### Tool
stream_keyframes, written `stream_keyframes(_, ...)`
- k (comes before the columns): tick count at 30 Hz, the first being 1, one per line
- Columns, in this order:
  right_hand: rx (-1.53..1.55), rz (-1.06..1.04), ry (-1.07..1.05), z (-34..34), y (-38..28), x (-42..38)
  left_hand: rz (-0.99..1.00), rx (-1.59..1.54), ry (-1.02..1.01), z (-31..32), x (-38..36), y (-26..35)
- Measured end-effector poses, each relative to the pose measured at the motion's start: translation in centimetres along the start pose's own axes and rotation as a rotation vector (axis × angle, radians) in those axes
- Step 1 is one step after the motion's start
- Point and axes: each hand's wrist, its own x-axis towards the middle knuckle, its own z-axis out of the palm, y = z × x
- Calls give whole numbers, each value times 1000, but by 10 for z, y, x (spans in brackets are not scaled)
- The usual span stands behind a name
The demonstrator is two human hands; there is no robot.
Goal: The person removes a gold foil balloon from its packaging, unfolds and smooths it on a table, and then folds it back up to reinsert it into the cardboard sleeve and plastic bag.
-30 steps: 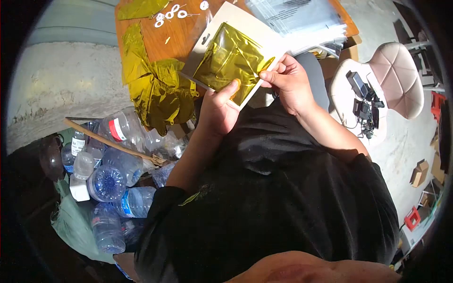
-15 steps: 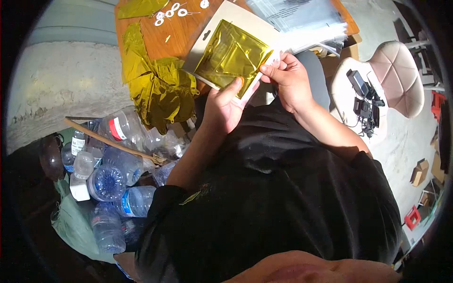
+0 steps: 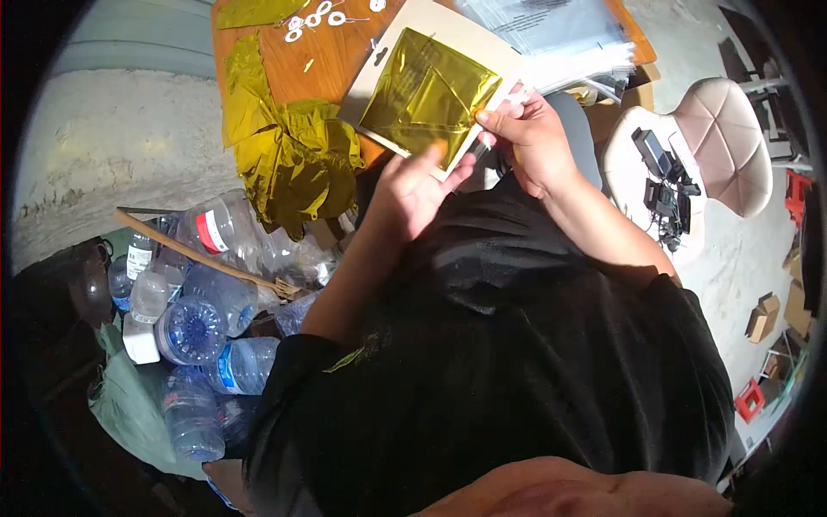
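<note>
A white card [image 3: 364, 90] with a folded gold foil sheet [image 3: 428, 92] lying flat on its face is held over the table's near edge. My right hand [image 3: 536, 142] pinches the card's right edge, with the thumb on the front. At the lower corner, my left hand [image 3: 417, 191] touches the card, its fingers partly spread and a little blurred. Crumpled gold foil [image 3: 297, 164] hangs over the table edge on the left. White string loops [image 3: 315, 19] rest on the wooden table [image 3: 332, 65].
Clear plastic sleeves [image 3: 551, 39] are stacked at the table's right side. Empty plastic bottles [image 3: 193, 331] and a wooden stick [image 3: 194, 252] are at the lower left. A cream chair [image 3: 722, 129] holds black adapters [image 3: 662, 185] on the right.
My left hand's thumb has come off the foil and its fingers have loosened at the lower corner. The foil lies flatter and squarer on the card.
</note>
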Motion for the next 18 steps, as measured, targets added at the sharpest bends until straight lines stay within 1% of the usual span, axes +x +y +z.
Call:
stream_keyframes(2,-2,128,0,-2,-12,1,32,-100,117,-18,-4,7)
stream_keyframes(3,-1,123,-3,-3,-19,-1,35,-96,114,-28,-5,16)
stream_keyframes(5,-84,144,-41,-6,-29,-8,284,49,124,-52,-8,36)
stream_keyframes(6,-58,128,-101,-12,-29,-9,291,47,140,-60,-9,49)
stream_keyframes(7,-105,126,-79,-15,-27,-10,436,237,184,-68,-4,66)
stream_keyframes(8,-106,123,-100,-19,-27,-11,579,431,225,-71,3,81)
stream_keyframes(9,-108,120,-120,-23,-27,-12,587,430,240,-71,10,95)
stream_keyframes(11,-131,138,-173,-28,-29,-12,531,643,121,-63,21,121)
stream_keyframes(13,-141,116,-84,-23,-30,-16,469,965,64,-46,33,128)
stream_keyframes(14,-146,139,-101,-27,-32,-16,482,863,92,-31,36,119)
stream_keyframes(15,-149,137,-105,-30,-33,-16,372,1092,173,-11,32,121)
stream_keyframes(17,-170,106,-117,-35,-36,-18,316,896,222,-13,42,112)
stream_keyframes(18,-198,97,-55,-29,-39,-20,315,894,219,-14,45,106)
